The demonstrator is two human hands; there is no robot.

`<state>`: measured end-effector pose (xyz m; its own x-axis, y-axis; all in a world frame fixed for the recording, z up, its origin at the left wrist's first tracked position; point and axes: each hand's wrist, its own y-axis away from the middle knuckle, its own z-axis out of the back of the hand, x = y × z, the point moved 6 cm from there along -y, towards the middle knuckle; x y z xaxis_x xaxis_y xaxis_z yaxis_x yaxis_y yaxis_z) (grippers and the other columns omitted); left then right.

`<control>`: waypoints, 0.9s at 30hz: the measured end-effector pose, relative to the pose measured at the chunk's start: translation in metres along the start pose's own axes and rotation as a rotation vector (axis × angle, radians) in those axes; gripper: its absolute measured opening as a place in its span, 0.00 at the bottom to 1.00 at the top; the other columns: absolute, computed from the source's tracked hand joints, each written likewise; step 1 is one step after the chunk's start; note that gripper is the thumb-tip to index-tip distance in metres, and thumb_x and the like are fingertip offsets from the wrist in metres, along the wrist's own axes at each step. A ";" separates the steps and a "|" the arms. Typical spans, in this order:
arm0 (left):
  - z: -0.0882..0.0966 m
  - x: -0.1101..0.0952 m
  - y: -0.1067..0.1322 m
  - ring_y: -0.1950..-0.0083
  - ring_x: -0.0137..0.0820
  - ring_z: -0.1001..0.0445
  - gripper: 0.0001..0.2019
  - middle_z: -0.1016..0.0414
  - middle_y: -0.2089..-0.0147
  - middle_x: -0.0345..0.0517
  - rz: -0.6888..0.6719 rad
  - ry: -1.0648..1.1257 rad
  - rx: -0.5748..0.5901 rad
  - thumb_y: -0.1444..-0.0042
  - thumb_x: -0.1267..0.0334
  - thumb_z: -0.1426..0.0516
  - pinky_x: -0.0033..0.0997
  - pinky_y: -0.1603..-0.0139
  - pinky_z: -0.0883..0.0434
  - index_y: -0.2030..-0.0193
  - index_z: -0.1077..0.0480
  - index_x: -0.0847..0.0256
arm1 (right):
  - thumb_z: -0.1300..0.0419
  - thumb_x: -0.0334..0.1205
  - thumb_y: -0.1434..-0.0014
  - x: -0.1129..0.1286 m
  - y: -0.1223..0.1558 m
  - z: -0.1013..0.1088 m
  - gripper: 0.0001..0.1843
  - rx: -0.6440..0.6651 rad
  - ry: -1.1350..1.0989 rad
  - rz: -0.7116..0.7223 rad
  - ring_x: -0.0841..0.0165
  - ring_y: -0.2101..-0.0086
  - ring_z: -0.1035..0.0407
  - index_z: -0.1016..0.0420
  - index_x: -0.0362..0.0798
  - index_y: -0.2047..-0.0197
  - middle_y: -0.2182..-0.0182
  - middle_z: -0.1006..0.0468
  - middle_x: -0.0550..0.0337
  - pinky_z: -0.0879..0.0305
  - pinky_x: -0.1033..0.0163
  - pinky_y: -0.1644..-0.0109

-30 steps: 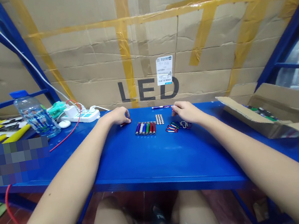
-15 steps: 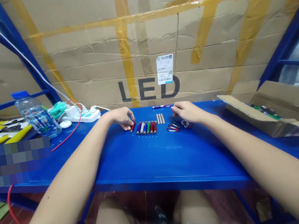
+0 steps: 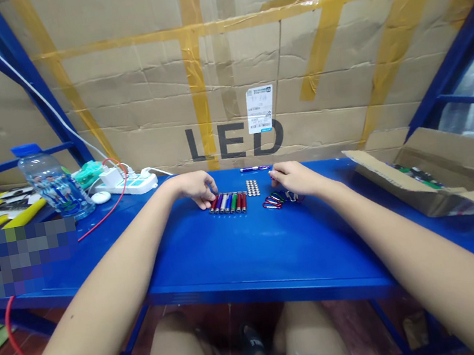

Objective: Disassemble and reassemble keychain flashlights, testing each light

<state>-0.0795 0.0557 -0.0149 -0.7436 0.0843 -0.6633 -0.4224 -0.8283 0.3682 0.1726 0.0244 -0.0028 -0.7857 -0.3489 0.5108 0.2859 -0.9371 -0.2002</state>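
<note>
My left hand [image 3: 199, 190] is closed at the left end of a row of small coloured metal tubes [image 3: 233, 204], its fingertips on a red tube [image 3: 213, 207] that lies against the others. Blue, silver, green and red ones make up the row. Right of it, small silver button cells [image 3: 252, 187] stand in a tidy grid. My right hand [image 3: 289, 177] hovers beyond them with thumb and finger pinched; what is between them is too small to make out. Below that hand lie coloured carabiner clips [image 3: 274, 200], partly covered by it. A purple tube [image 3: 255, 169] lies behind the cells.
An open cardboard box [image 3: 441, 190] with small parts stands at the right. On the left are a water bottle [image 3: 55, 185], a white power strip [image 3: 139, 183] and a red cable [image 3: 107, 207]. A large taped carton [image 3: 135, 97] rises behind the blue table [image 3: 234, 263].
My left hand has moved the red tube right, closing the gap to the row. My right hand stays pinched in nearly the same place. The view has shifted slightly.
</note>
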 end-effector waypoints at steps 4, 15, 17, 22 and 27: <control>0.003 0.003 -0.001 0.72 0.38 0.21 0.18 0.21 0.74 0.46 0.023 0.017 -0.015 0.61 0.67 0.34 0.39 0.64 0.25 0.59 0.25 0.62 | 0.52 0.39 0.31 -0.001 -0.001 -0.001 0.16 0.006 -0.012 0.001 0.65 0.66 0.29 0.33 0.47 0.71 0.66 0.20 0.51 0.39 0.62 0.61; -0.001 -0.065 0.019 0.55 0.34 0.23 0.11 0.20 0.55 0.49 -0.632 -0.211 -0.548 0.44 0.65 0.42 0.36 0.51 0.28 0.54 0.25 0.62 | 0.47 0.44 0.33 0.010 -0.001 -0.007 0.17 0.071 -0.436 0.117 0.67 0.69 0.30 0.32 0.47 0.72 0.71 0.23 0.55 0.34 0.60 0.59; -0.021 -0.083 0.024 0.55 0.32 0.24 0.13 0.21 0.55 0.48 -0.760 -0.185 -0.532 0.44 0.66 0.41 0.35 0.52 0.28 0.52 0.27 0.62 | 0.45 0.47 0.34 0.016 0.002 -0.011 0.18 0.128 -0.540 0.146 0.68 0.72 0.31 0.33 0.47 0.73 0.75 0.26 0.58 0.34 0.60 0.62; -0.048 -0.099 0.027 0.56 0.30 0.24 0.10 0.21 0.57 0.46 -0.895 -0.228 -0.541 0.43 0.71 0.42 0.33 0.53 0.28 0.55 0.25 0.61 | 0.39 0.54 0.39 0.027 0.010 -0.027 0.21 0.312 -0.782 0.132 0.74 0.80 0.45 0.39 0.49 0.72 0.81 0.42 0.69 0.38 0.63 0.71; -0.040 -0.091 0.024 0.59 0.30 0.23 0.05 0.20 0.61 0.44 -0.821 -0.120 -0.502 0.42 0.69 0.41 0.32 0.55 0.28 0.60 0.25 0.62 | 0.42 0.52 0.36 0.035 0.013 -0.032 0.19 0.319 -0.817 0.108 0.74 0.80 0.45 0.42 0.50 0.70 0.80 0.43 0.69 0.36 0.63 0.72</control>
<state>-0.0012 0.0061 0.0283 -0.3757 0.7749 -0.5084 -0.5837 -0.6239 -0.5196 0.1310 0.0003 -0.0147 -0.1431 -0.2205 0.9648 0.5717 -0.8142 -0.1014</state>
